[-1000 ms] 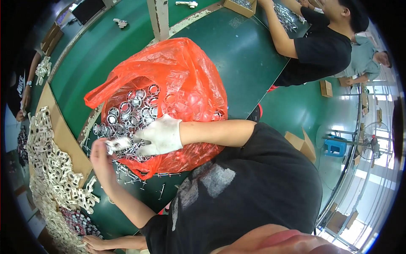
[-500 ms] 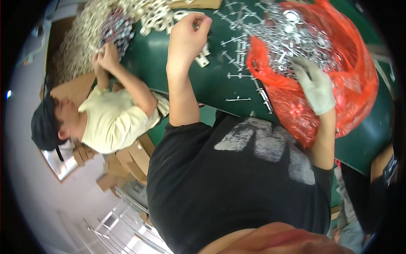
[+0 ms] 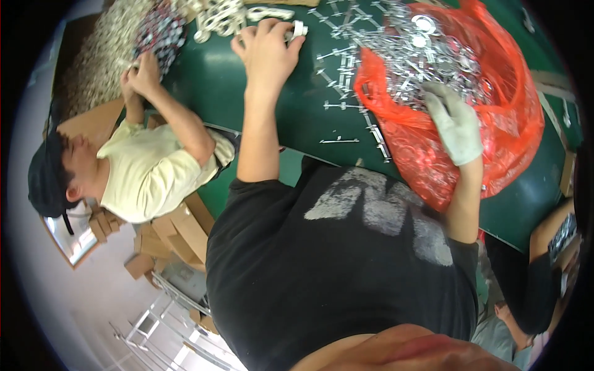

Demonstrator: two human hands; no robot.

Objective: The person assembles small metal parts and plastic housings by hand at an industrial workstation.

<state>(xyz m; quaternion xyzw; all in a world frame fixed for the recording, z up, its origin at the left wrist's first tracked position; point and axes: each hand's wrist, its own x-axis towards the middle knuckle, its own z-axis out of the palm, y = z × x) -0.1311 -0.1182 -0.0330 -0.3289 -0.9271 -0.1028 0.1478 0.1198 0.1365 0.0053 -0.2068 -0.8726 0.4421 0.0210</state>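
Over the green table, my bare left hand (image 3: 270, 54) has its thumb and index finger closed around a small white part (image 3: 299, 29); its other fingers are bent and spread. My right hand (image 3: 456, 127), in a pale glove, rests at the near side of a heap of shiny silver metal pieces (image 3: 414, 65). Its fingers are loosely curved and apart, with the tips against the heap; nothing held shows. The heap lies in an opened red plastic bag (image 3: 513, 136). Thin metal pieces (image 3: 343, 68) are spread in linked-looking rows left of the bag.
White plastic parts (image 3: 216, 21) are piled beyond my left hand. One thin metal rod (image 3: 339, 141) lies near the table's front edge. At left, a person in a cream shirt (image 3: 164, 173) works beside a large pale heap (image 3: 102, 55). Another person's arm (image 3: 550, 229) shows at right.
My left hand has moved slightly and its fingers have spread; the white part that lay beside it now shows between thumb and index finger. My right hand stays at the metal heap.
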